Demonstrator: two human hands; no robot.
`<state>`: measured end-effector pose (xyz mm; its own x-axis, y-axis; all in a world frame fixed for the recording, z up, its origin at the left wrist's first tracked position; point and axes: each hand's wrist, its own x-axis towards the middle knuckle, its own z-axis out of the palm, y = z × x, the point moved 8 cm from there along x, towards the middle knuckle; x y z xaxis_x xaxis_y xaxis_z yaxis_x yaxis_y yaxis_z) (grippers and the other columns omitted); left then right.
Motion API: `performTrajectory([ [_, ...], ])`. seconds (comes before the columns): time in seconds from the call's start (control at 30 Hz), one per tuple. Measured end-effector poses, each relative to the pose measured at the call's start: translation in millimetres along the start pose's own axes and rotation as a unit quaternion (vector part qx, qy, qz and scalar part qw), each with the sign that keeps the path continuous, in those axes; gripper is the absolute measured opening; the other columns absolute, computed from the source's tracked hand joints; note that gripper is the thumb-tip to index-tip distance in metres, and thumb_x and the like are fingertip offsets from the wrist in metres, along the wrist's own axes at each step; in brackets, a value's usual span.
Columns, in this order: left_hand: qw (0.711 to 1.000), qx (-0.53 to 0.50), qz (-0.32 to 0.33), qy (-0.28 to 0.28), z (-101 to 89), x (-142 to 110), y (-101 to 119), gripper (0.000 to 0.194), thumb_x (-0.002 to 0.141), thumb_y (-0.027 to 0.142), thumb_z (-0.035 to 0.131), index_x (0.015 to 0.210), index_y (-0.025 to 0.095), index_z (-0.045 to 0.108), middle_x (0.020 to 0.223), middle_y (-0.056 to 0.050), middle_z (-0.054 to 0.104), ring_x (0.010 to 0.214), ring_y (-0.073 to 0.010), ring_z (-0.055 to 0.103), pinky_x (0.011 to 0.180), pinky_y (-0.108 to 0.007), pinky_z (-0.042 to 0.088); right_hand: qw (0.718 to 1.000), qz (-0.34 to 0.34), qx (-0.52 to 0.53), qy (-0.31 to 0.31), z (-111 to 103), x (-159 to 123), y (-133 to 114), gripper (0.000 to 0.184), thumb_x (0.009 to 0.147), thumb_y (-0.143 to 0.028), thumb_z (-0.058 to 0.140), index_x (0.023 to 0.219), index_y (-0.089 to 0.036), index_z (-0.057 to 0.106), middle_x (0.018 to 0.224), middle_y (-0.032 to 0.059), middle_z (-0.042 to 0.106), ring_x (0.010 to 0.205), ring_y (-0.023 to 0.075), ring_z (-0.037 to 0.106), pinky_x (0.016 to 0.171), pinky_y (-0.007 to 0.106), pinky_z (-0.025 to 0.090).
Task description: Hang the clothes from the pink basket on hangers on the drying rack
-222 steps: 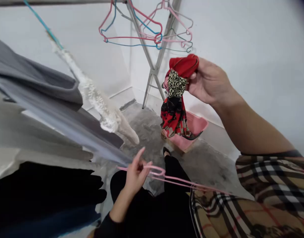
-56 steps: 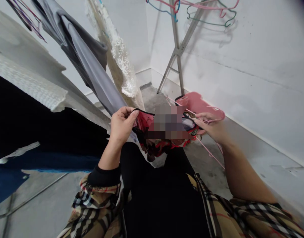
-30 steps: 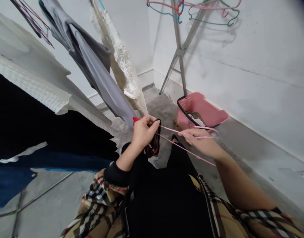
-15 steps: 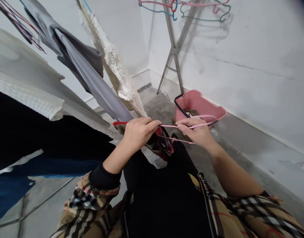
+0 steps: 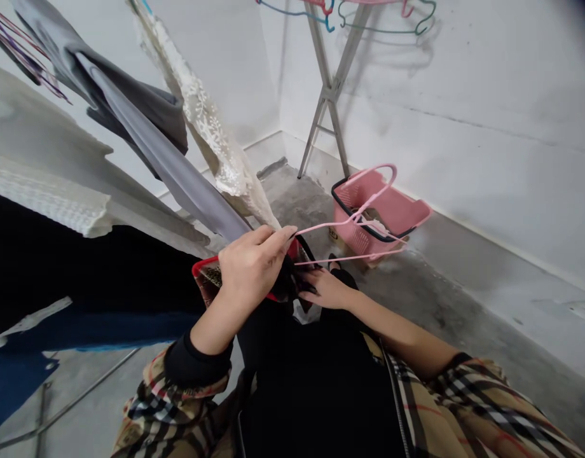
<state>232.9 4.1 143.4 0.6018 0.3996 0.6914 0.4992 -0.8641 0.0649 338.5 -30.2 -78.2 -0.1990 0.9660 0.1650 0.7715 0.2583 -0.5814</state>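
My left hand (image 5: 250, 261) is closed around one end of a pink clothes hanger (image 5: 323, 225) and a dark garment with red trim (image 5: 204, 266). The hanger lies sideways, its hook pointing up and to the right over the basket. Below its lower bar, my right hand (image 5: 331, 289) has its fingers at the dark cloth of the same garment, beside my left hand. The cloth partly hides those fingertips. Part of the garment is bunched inside the hanger, and its patterned inner side shows left of my left hand.
A pink basket (image 5: 409, 215) with a dark rim stands by the right wall. Behind it is a metal X-shaped rack leg (image 5: 329, 92) with hangers (image 5: 383, 27) above. Grey trousers (image 5: 163, 152), white lace cloth (image 5: 211, 133) and dark clothes (image 5: 82, 267) hang at the left.
My right hand has let go of the hanger's hook end and moved left and down to the garment. The hook now tilts upward. My left hand has shifted slightly left with the garment.
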Motion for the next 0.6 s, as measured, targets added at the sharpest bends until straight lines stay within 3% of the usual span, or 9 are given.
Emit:
performTrajectory([
  [0.1, 0.999, -0.027, -0.025, -0.002, -5.3, -5.4, -20.5, 0.022, 0.090, 0.033, 0.059, 0.106, 0.032, 0.075, 0.074, 0.001, 0.069, 0.065, -0.0116, 0.060, 0.055, -0.023, 0.035, 0.991, 0.061, -0.121, -0.020, 1.3, -9.7, 38.1, 0.034, 0.090, -0.036, 0.057, 0.112, -0.013, 0.068, 0.112, 0.0165, 0.069, 0.114, 0.0295, 0.058, 0.108, 0.050, 0.030],
  [0.2, 0.998, -0.038, -0.053, -0.001, -7.2, -13.8, -51.5, 0.021, 0.088, 0.035, 0.062, 0.103, 0.031, 0.076, 0.073, 0.001, 0.068, 0.065, -0.0117, 0.061, 0.058, -0.022, 0.039, 0.979, 0.069, -0.175, 0.080, -31.5, -28.4, 58.0, 0.027, 0.095, -0.032, 0.051, 0.101, -0.013, 0.070, 0.104, 0.0140, 0.071, 0.105, 0.0262, 0.061, 0.102, 0.046, 0.034],
  [0.3, 0.996, -0.042, -0.078, -0.007, -3.8, -22.8, -80.6, 0.021, 0.088, 0.037, 0.062, 0.100, 0.028, 0.076, 0.070, 0.002, 0.067, 0.063, -0.0112, 0.060, 0.061, -0.021, 0.042, 0.965, 0.013, -0.197, 0.170, -66.2, -45.0, 59.7, 0.025, 0.096, -0.029, 0.049, 0.093, -0.016, 0.070, 0.095, 0.0104, 0.072, 0.096, 0.0221, 0.062, 0.094, 0.040, 0.039],
  [0.4, 0.994, -0.043, -0.098, -0.016, 0.9, -31.2, -100.5, 0.022, 0.089, 0.036, 0.061, 0.099, 0.024, 0.076, 0.072, 0.001, 0.069, 0.065, -0.0108, 0.062, 0.064, -0.020, 0.045, 0.950, -0.031, -0.227, 0.213, -92.8, -54.8, 56.3, 0.020, 0.094, -0.027, 0.053, 0.085, -0.018, 0.068, 0.090, 0.0072, 0.073, 0.088, 0.0193, 0.063, 0.094, 0.040, 0.039],
  [0.6, 0.989, -0.083, -0.118, -0.022, 5.0, -45.3, -116.6, 0.022, 0.088, 0.036, 0.062, 0.100, 0.024, 0.076, 0.073, 0.002, 0.070, 0.065, -0.0104, 0.063, 0.064, -0.020, 0.047, 0.932, -0.030, -0.287, 0.217, -127.2, -56.9, 48.2, 0.016, 0.092, -0.023, 0.056, 0.080, -0.019, 0.064, 0.095, 0.0040, 0.073, 0.093, 0.0183, 0.064, 0.100, 0.041, 0.032],
])
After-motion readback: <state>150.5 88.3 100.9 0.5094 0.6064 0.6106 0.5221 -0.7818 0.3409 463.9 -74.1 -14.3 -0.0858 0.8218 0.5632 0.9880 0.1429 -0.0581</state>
